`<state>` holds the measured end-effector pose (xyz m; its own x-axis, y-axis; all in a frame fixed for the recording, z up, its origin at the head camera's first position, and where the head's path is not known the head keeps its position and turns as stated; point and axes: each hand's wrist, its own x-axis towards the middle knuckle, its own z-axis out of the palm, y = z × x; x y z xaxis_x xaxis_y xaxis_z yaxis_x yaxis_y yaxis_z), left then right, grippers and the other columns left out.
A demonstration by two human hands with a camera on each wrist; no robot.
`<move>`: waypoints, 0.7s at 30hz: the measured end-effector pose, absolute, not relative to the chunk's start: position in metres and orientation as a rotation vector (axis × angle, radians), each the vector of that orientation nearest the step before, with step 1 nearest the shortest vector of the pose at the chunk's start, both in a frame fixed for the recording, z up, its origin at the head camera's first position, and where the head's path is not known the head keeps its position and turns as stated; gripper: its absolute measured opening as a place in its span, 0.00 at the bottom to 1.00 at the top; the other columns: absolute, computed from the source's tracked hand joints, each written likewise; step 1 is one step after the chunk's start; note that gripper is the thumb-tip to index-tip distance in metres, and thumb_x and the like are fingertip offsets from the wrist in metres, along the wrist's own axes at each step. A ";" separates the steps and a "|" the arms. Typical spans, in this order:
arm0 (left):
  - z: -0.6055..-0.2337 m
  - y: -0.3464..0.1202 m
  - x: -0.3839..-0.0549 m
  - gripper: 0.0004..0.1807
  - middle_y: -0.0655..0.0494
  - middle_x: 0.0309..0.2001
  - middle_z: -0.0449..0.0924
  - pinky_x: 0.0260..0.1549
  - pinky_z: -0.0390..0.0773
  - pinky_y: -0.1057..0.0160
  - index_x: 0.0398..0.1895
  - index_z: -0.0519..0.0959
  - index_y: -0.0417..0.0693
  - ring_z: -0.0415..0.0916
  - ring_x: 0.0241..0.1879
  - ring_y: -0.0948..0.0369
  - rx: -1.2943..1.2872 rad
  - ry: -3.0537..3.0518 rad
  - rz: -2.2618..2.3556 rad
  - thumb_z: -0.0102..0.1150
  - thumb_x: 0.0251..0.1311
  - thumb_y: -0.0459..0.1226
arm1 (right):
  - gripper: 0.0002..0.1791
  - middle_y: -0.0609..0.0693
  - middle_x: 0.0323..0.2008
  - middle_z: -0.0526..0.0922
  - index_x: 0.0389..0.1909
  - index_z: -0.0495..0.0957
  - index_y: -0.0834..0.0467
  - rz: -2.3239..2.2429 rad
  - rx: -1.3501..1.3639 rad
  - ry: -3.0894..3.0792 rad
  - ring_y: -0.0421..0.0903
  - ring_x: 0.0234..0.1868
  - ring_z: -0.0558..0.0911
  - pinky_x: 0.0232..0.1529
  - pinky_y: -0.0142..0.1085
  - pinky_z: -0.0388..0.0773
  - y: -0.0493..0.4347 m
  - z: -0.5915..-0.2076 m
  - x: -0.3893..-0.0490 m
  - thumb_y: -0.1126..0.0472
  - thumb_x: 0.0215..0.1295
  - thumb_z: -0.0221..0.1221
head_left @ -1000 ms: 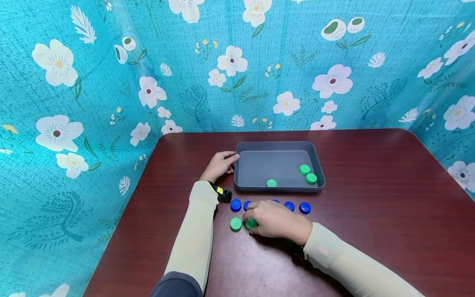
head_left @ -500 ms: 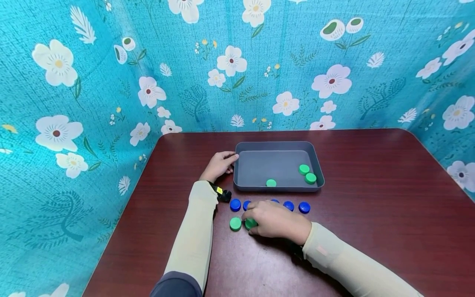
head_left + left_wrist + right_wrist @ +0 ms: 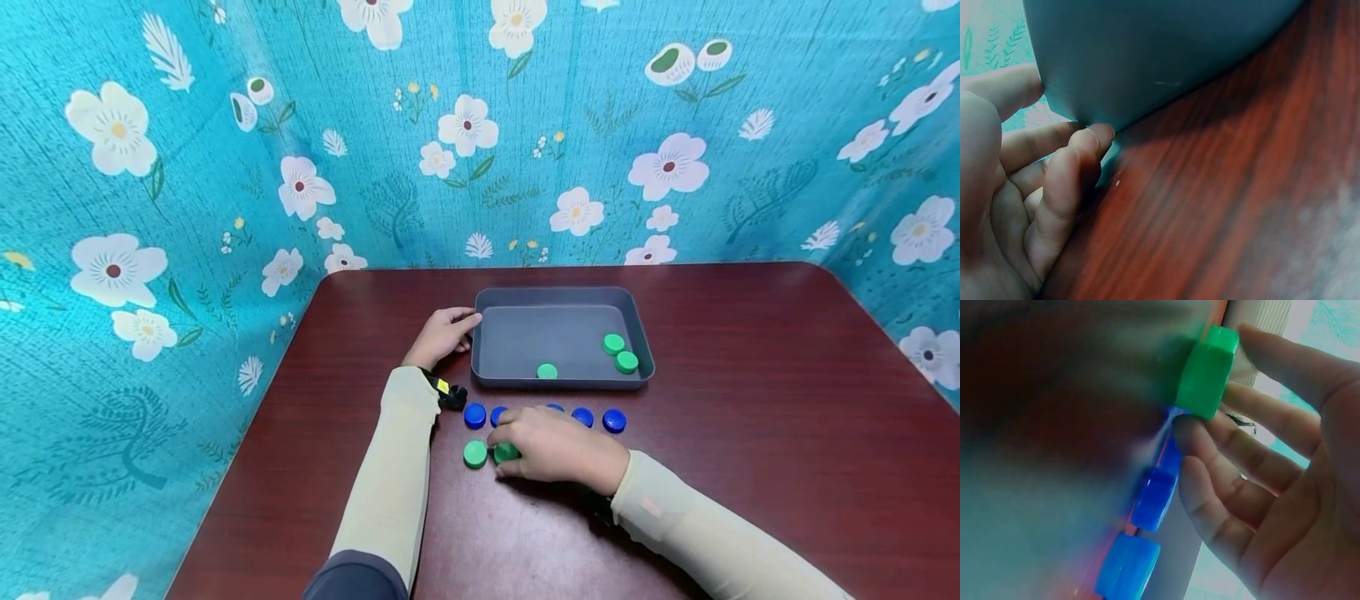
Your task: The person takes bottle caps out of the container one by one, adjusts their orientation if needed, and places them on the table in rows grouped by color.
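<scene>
In the head view, a grey rectangular tray [image 3: 540, 329] holds 3 green bottle caps, one of them the cap [image 3: 627, 362] near its right wall. My left hand [image 3: 442, 337] grips the tray's left side, thumb at the rim; in the left wrist view its other fingers bend against the tray wall [image 3: 1147, 62]. My right hand [image 3: 558, 446] has thumb and fingers around a green bottle cap [image 3: 506, 452] on the table, partly hidden. Just left of it lies another green cap [image 3: 475, 454]. Behind runs a row of blue bottle caps [image 3: 475, 416], partly covered by the right hand.
The dark red wooden table [image 3: 750, 400] extends right of the tray. A blue floral curtain [image 3: 420, 167] hangs behind it and along the left side. In the right wrist view, a blue cap [image 3: 1155, 499] lies close to my fingertips.
Both hands, the tray and the caps have stayed in place. The whole head view has shifted very slightly.
</scene>
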<state>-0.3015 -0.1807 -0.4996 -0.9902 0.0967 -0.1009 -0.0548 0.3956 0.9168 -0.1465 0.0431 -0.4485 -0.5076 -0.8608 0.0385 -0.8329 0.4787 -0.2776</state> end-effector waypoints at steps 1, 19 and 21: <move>-0.500 -0.181 -0.302 0.26 0.50 0.39 0.80 0.28 0.81 0.60 0.61 0.77 0.48 0.79 0.28 0.54 0.038 2.506 1.650 0.59 0.66 0.51 | 0.17 0.42 0.39 0.80 0.45 0.85 0.51 -0.401 -1.498 2.608 0.37 0.37 0.79 0.38 0.37 0.78 0.043 -0.448 -0.147 0.47 0.58 0.68; -0.498 -0.181 -0.301 0.26 0.50 0.39 0.81 0.29 0.81 0.60 0.61 0.77 0.48 0.79 0.28 0.54 0.022 2.501 1.644 0.59 0.65 0.52 | 0.09 0.43 0.28 0.75 0.37 0.84 0.52 -0.292 -1.669 2.682 0.34 0.26 0.71 0.25 0.32 0.72 0.065 -0.437 -0.162 0.51 0.62 0.66; -0.498 -0.180 -0.301 0.27 0.50 0.38 0.81 0.28 0.81 0.60 0.61 0.77 0.48 0.78 0.27 0.54 0.021 2.501 1.647 0.59 0.65 0.53 | 0.09 0.42 0.29 0.75 0.37 0.84 0.52 -0.265 -1.694 2.685 0.34 0.26 0.72 0.27 0.33 0.74 0.068 -0.435 -0.165 0.51 0.62 0.66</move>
